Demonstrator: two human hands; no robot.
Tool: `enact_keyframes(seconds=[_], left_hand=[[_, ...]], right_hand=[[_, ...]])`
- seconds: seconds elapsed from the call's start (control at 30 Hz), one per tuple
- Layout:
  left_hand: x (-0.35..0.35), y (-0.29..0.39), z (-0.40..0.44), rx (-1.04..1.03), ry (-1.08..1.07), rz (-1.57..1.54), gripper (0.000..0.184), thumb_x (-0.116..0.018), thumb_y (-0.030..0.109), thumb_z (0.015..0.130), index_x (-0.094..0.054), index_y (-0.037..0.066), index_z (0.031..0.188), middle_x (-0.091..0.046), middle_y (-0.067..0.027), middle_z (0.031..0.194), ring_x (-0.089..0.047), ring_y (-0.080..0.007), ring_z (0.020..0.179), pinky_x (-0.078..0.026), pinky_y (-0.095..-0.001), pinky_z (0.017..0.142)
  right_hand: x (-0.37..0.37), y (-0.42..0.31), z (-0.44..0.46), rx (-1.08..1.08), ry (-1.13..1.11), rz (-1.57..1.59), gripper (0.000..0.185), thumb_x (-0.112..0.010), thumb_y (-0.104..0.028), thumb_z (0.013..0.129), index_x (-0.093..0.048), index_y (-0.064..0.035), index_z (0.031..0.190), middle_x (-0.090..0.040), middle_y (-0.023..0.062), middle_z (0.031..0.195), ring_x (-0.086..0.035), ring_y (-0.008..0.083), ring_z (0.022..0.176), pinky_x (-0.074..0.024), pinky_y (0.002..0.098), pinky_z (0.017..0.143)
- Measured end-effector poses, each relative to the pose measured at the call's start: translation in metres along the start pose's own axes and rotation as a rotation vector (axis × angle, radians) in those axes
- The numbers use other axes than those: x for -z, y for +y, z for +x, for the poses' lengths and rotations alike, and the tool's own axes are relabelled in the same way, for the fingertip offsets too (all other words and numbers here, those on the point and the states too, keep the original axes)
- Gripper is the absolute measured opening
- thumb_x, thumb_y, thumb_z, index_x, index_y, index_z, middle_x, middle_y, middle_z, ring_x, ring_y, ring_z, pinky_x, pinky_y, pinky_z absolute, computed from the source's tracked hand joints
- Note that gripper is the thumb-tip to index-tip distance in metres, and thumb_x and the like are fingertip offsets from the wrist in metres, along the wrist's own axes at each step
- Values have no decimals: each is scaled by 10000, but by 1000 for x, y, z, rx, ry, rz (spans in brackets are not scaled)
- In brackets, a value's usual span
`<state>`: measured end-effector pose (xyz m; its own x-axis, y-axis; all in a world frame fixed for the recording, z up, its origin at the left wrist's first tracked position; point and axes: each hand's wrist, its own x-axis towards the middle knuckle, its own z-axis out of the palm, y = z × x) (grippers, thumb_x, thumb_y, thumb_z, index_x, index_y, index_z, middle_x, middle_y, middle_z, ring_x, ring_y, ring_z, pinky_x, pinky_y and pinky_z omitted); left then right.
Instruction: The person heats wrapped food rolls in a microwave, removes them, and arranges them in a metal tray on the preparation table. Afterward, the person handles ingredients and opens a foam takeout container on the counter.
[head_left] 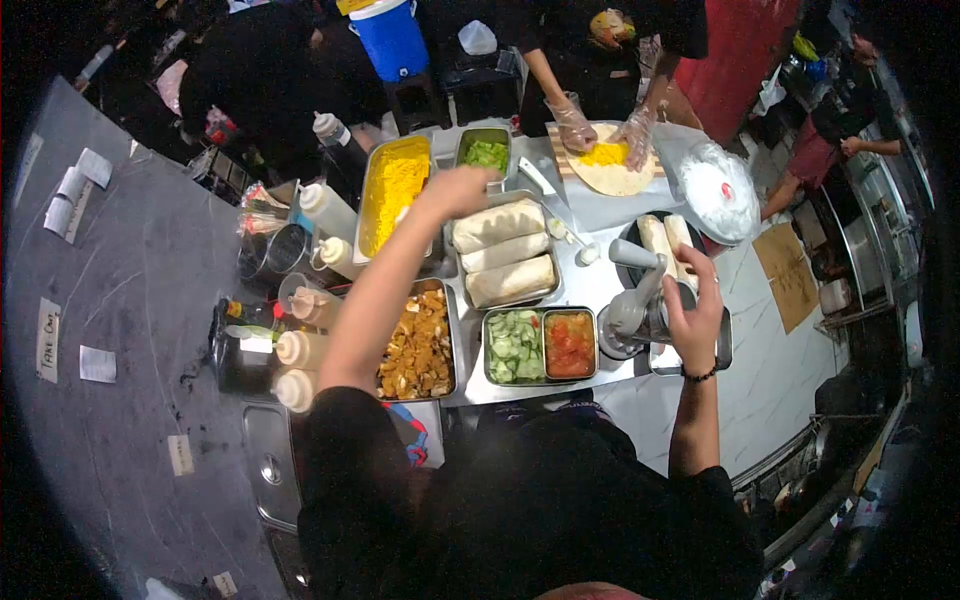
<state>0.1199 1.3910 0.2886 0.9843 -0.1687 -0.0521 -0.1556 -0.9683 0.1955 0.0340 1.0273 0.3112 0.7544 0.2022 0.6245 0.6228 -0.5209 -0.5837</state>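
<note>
My left hand reaches across the table, between the metal container of chopped lettuce and the tray of rolled wraps. Its fingers are blurred and partly hidden, so any hold is unclear. At the right, my right hand curls its fingers around the side of a grey device with a lever handle. Just beyond that hand, two more rolled wraps lie on a dark round surface. Nearest my body stands a divided metal tray with sliced cucumber and diced tomato.
Yellow rice and chopped meat fill trays at left, near squeeze bottles. Opposite, a co-worker's gloved hands work over a flatbread on a board. A knife and a bag-covered tub sit nearby.
</note>
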Motion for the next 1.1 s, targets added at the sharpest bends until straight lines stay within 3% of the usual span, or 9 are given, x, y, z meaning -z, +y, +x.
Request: enact_keyframes(seconds=[0.07,0.1,0.17,0.27,0.43,0.6,0.67,0.83,1.1], left_hand=[[-54,-16,23,-34,-175,132,557,-664,278,694,-497,126,1203,-590,-178,1073,-582,-307,969,-470,-392,816],[-67,-15,26,-31,-180,130,557,-664,278,694,-497,126,1203,-590,-178,1073,-582,-307,969,-470,-392,816],[-87,-14,28,16,-169,110,793,-745,396,610,-419,97,1268,-534,-176,1180,-531,-319,1056,-443,-394,870],[-117,-33,41,26,-278,39,966,-783,485,515,-379,65,1286,-509,-175,1207,-495,-332,1101,-421,-397,903],[-130,-33,41,83,-181,15,951,-785,472,505,-394,67,1271,-486,-180,1219,-482,-340,1111,-404,-395,923],[-143,-36,39,94,-100,-7,885,-779,430,510,-420,45,1221,-489,-182,1197,-486,-344,1089,-405,-395,915],[-144,-37,38,58,-57,-84,810,-771,408,514,-441,35,1153,-489,-190,1185,-477,-349,1087,-412,-400,893],[-133,-26,29,78,-54,-108,704,-751,336,548,-373,38,1062,-611,-206,904,-588,-377,857,-458,-457,772],[-128,-31,32,162,-79,-252,838,-766,388,529,-398,50,1202,-594,-214,1029,-568,-357,961,-449,-410,831]], right_hand=[[18,10,-13,-39,-7,2,360,-602,-36,771,-515,-13,1120,-572,144,1031,-562,266,951,-432,334,829],[26,16,-20,-74,-10,5,364,-592,-12,768,-510,-9,1123,-569,145,1021,-564,255,935,-436,329,817],[40,30,-36,-83,9,-17,373,-587,3,768,-504,-5,1132,-570,146,1022,-561,245,928,-436,326,813],[59,48,-57,-117,42,-59,382,-580,26,774,-494,4,1146,-571,144,1020,-556,226,915,-435,317,805],[73,69,-83,-247,81,-80,347,-538,6,832,-472,29,1172,-564,109,1007,-521,154,859,-417,269,799],[72,75,-88,-246,35,-27,332,-540,4,833,-472,35,1156,-559,102,979,-510,145,845,-413,265,793],[67,77,-87,-276,61,9,393,-550,53,770,-482,9,1155,-571,124,957,-527,190,836,-419,280,772],[60,66,-76,-237,41,17,388,-553,56,765,-483,9,1144,-570,116,938,-521,187,823,-417,286,769],[58,54,-69,-186,30,32,357,-561,-8,800,-483,16,1148,-567,125,962,-531,203,845,-421,303,783]])
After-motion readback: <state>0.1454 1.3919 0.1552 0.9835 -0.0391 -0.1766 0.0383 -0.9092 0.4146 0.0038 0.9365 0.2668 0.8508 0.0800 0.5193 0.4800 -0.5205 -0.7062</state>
